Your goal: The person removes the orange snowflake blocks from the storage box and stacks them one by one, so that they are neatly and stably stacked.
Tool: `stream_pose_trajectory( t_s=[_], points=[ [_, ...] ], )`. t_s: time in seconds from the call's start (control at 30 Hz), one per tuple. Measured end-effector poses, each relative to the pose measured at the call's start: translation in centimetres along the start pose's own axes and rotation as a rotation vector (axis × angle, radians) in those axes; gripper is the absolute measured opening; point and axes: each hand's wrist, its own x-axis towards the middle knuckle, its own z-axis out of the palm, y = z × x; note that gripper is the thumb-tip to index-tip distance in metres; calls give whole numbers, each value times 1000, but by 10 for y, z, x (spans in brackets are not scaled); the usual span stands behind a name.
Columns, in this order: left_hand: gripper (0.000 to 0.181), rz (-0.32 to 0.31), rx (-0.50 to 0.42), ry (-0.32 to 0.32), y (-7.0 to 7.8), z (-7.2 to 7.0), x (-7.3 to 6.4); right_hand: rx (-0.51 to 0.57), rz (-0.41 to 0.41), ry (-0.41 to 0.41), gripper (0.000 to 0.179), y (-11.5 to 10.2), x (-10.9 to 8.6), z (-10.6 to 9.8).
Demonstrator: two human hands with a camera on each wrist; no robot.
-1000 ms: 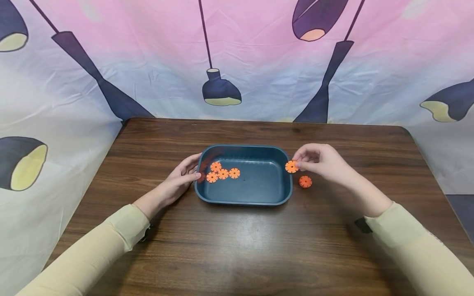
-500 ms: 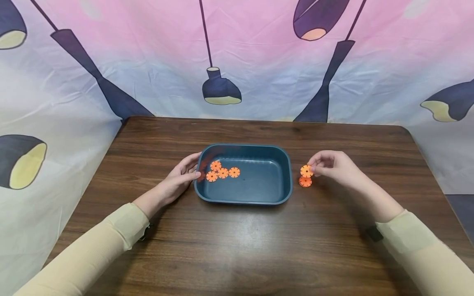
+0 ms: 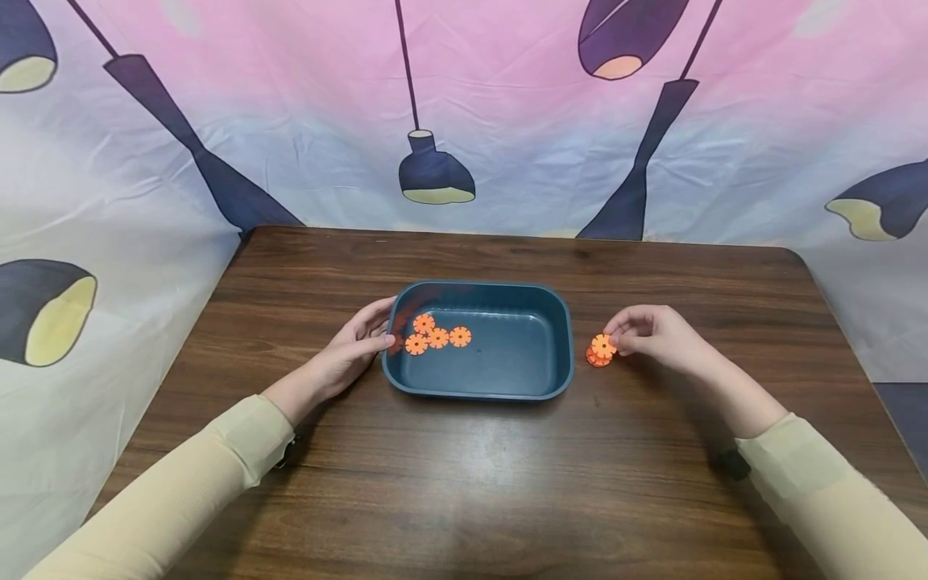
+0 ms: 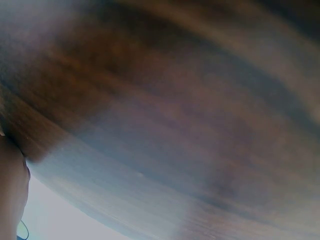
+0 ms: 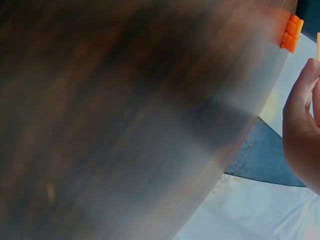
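In the head view my left hand (image 3: 346,351) holds the left end of a dark blue plastic basin (image 3: 478,397), thumb at the rim and fingers along the outer wall. Several orange notched discs (image 3: 437,337) lie flat inside it, toward the left. Right of the basin, my right hand (image 3: 654,337) pinches another orange notched disc (image 3: 604,345) between thumb and fingertips. That disc overlaps a small stack of orange discs (image 3: 598,363) on the table. In the right wrist view the stack (image 5: 291,35) stands apart from the held disc (image 5: 318,47).
A dark wood-grain table (image 3: 493,483) carries everything. Behind it hangs a pink and pale blue cloth (image 3: 522,153) printed with lamps, meeting the table's back edge. The left wrist view shows mostly blurred tabletop (image 4: 150,125).
My right hand, pinching the disc, has moved from the basin's right rim rightward and toward me, down over the stack. The left hand and basin have stayed in place.
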Motion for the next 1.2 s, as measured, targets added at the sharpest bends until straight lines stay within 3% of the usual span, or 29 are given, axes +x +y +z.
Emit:
stream_pose_trajectory(
  t_s=[0.4, 1.2],
  points=[
    [65, -12, 9, 6, 0, 0, 1, 15, 13, -45, 20, 7, 3, 3],
    [65, -14, 7, 4, 0, 0, 1, 15, 55, -60, 22, 11, 6, 6]
  ],
)
